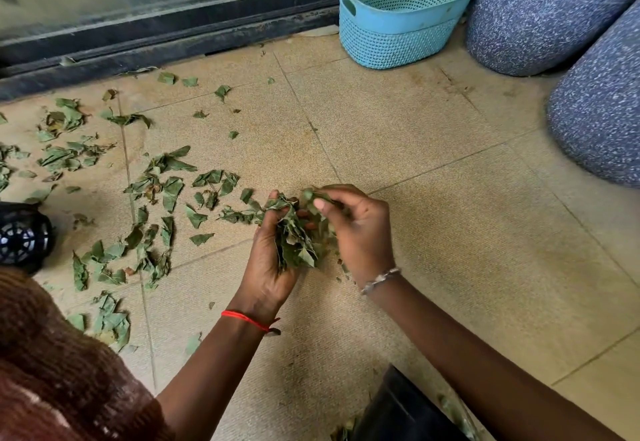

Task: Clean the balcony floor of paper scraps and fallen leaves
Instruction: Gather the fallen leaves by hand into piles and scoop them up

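Note:
A bunch of green leaves (298, 236) is held just above the tan tiled floor (433, 170) between both hands. My left hand (268, 260), with a red string at the wrist, grips the bunch from the left. My right hand (356, 229), with a beaded bracelet, curls over the bunch from the right, its fingers pinching the top leaves. Several loose leaves (145, 191) lie scattered over the floor to the left, as far as the sliding door track. I see no paper scraps.
A light blue perforated plastic basket (398, 28) stands at the back by the door track (166, 42). Two large speckled blue-grey pots (540, 15) stand at the right. A black round object (20, 236) lies at the left edge. A dark object (401, 409) sits at the bottom.

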### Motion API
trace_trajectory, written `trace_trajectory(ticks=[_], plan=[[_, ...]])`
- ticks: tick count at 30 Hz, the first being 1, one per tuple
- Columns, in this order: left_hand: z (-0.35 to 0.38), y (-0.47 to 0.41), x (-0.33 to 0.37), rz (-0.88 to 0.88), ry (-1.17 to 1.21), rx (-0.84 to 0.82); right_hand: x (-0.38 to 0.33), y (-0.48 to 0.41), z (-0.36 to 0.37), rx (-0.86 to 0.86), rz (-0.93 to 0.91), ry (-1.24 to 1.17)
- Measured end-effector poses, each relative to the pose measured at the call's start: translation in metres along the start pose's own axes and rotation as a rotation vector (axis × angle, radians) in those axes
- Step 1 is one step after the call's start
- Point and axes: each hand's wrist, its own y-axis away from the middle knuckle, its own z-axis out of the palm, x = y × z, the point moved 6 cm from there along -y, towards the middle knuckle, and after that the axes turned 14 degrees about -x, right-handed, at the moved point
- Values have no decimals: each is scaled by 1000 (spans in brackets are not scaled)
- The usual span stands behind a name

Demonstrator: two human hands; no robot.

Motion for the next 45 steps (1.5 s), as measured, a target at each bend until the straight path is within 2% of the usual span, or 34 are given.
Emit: trace_trajectory(ticks=[2,4,10,15,18,21,23,24,26,28,30,33,35,36,38,42,45], plan=[[8,0,-5,17,65,-29,-12,2,12,33,-139,216],[13,0,-5,43,100,-59,-15,6,24,24,-189,348],[17,6,-3,51,112,-53,-2,19,51,-194,-165,472],[24,9,-4,35,-8,-50,-6,17,52,-108,-194,878],[25,10,-2,63,-23,-58,-8,14,53,-132,-136,917],[22,10,-4,18,-55,-65,-12,10,50,-103,-127,998],[14,8,-1,33,-39,-27,-12,5,48,-203,-130,943],[9,6,2,55,-25,4,-11,3,47,-301,-117,833],[2,6,9,67,-21,41,-9,-1,37,-454,-16,464],[-4,4,18,73,7,13,-5,-4,19,-439,66,169],[-11,1,27,110,61,-47,7,-3,-2,-371,80,143],[-13,0,37,184,103,-103,35,13,-16,-485,85,354],[-13,1,40,204,106,-93,54,30,-10,-620,73,739],[-13,2,42,217,118,-92,60,37,-5,-644,38,934],[-17,2,45,216,135,-76,64,46,8,-617,-57,1148],[-23,5,57,219,127,-71,62,26,32,-520,-79,1192],[-16,9,61,219,118,-114,59,1,43,-512,-66,1180]])
